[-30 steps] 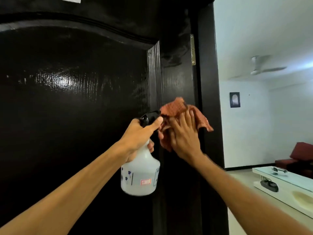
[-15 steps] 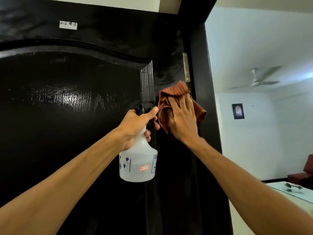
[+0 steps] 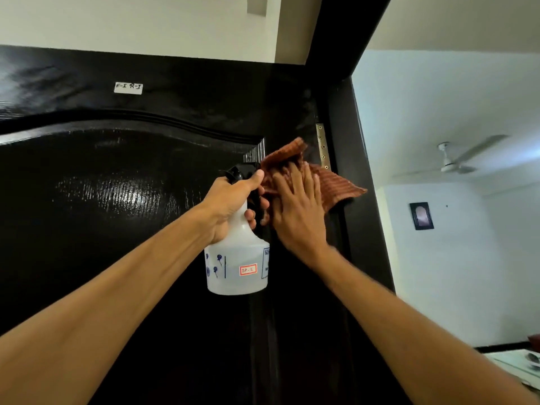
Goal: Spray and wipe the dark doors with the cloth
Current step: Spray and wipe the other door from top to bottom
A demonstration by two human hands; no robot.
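Cloth [image 3: 330, 182] is lying flattened against the right side of the dark door [image 3: 117, 229], just left of the brass hinge [image 3: 323, 147], and the right hand [image 3: 298, 211] is pressing it there with fingers spread nearly straight, curling round nothing. It looks soft, light and limp, with one corner flopping free to the right, so it should be handling best under a flat palm at its middle rather than a pinch at an edge. Beside it, the left hand [image 3: 233, 203] is gripping the neck of a translucent spray bottle [image 3: 238, 264], its thumb lying along the black trigger head. A red-bordered sticker on the bottle is reading "SP-2"; the blue print beside it is too small to read. A white label [image 3: 128, 88] high on the door seems to read "F-1 R-1".
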